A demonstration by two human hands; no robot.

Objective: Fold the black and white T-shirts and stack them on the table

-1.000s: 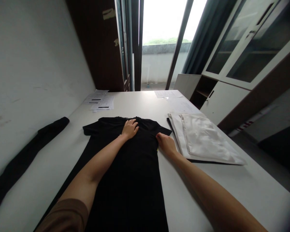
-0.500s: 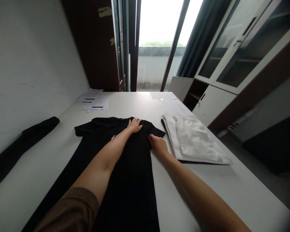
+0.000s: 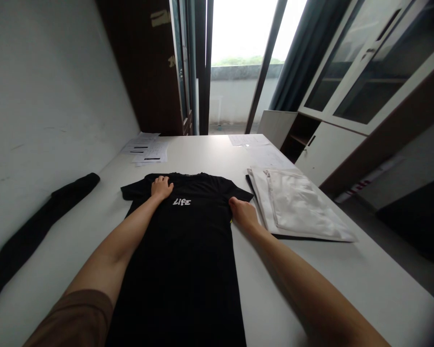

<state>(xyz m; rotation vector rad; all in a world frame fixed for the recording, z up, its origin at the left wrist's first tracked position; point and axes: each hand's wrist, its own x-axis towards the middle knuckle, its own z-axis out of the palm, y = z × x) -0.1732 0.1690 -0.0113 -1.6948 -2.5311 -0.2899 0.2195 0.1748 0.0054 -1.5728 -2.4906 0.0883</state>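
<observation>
A black T-shirt (image 3: 188, 250) lies spread on the white table, its collar at the far end and its hem toward me. White lettering (image 3: 182, 202) shows across its chest. My left hand (image 3: 162, 187) rests palm down on the shirt near the left shoulder, fingers slightly bent and apart. At the opposite underarm, just below the right sleeve, my right hand (image 3: 243, 211) is closed on the shirt's edge. A small yellow spot peeks out beside it; what that is, I cannot make out.
Folded white cloth (image 3: 300, 202), with something black beneath it, lies to the right. Long dark fabric (image 3: 39, 221) is bunched along the left wall. Paper sheets (image 3: 148, 149) sit at the far left, and more papers (image 3: 249, 140) at the far right of the table (image 3: 198, 149).
My left hand has moved left across the shirt from the right shoulder side to the left, uncovering the chest lettering. My right hand stays at the underarm. The view has shifted slightly.
</observation>
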